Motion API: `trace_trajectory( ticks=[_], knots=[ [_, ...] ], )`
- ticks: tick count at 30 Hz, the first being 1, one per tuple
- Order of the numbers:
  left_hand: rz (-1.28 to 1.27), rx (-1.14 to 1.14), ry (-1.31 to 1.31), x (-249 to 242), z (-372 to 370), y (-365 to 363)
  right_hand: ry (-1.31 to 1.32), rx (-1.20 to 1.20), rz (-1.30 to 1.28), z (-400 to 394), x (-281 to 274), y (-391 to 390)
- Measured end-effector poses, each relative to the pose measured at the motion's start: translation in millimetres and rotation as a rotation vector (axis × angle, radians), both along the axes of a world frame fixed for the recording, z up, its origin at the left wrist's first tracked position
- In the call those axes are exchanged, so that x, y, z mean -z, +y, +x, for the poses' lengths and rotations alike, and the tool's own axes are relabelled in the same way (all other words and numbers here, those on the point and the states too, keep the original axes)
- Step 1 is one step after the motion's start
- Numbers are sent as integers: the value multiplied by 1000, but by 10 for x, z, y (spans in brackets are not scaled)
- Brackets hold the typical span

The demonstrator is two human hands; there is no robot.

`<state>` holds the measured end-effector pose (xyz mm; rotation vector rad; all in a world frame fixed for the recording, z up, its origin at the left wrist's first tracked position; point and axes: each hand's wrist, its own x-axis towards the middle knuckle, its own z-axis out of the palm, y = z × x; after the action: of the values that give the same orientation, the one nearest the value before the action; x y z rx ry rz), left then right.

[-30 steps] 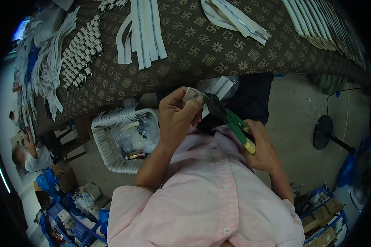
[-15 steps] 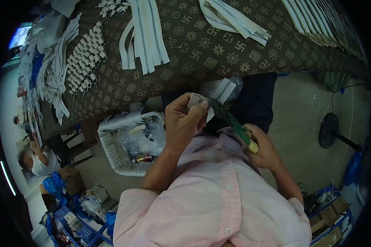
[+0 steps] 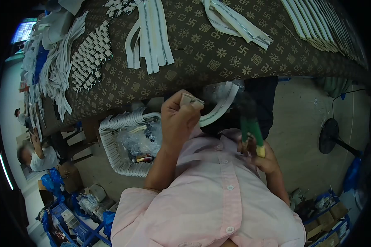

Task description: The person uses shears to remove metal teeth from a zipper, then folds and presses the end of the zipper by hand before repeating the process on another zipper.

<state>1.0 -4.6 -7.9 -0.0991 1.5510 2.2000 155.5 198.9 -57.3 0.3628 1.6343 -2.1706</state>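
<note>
My left hand (image 3: 179, 117) is closed around the end of a white zipper tape (image 3: 221, 108), pinched between thumb and fingers. The tape's free part curves away to the right, with a row of teeth along it. In my right hand (image 3: 264, 158) are pliers with green and yellow handles (image 3: 251, 131). Their dark jaws are smeared by motion and point up, apart from the tape. On the patterned cloth ahead lie white zippers (image 3: 152, 39) with metal teeth and another folded zipper (image 3: 239, 22).
A white woven basket (image 3: 108, 138) with plastic bags stands at left below the table edge. Small beige pieces (image 3: 90, 55) and stacked white strips (image 3: 313, 24) lie on the tablecloth (image 3: 210, 61). Another person (image 3: 43, 158) sits at far left. A black stand base (image 3: 329, 135) is right.
The pliers have come away from the zipper end, swinging right and turning more upright in my right hand. My left hand keeps the zipper, whose tape now curves out to the right.
</note>
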Motion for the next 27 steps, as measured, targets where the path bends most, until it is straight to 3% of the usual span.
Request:
trace_trajectory(
  ticks=[1, 2, 4, 5, 7, 18, 27],
  knots=[
    [61, -2, -2, -4, -44, -72, -29, 73, -232, 42, 39, 8],
    [123, -9, 5, -7, -79, -113, -25, 58, -233, 30, 2, 37],
    [59, -24, 16, -41, -102, -112, -28, 64, 477, -16, -158, 76],
    [2, -28, 20, -56, -108, -96, -21, 62, 476, -64, -231, 77],
    [-10, -3, 4, -81, -73, -57, 337, 10, 737, -136, -356, 15],
    [8, 21, -3, -43, 15, -7, 349, -101, 704, -266, -367, -104],
    [-128, 68, 94, -58, 20, 34, 338, -98, 746, -269, -387, -97]
  ],
)
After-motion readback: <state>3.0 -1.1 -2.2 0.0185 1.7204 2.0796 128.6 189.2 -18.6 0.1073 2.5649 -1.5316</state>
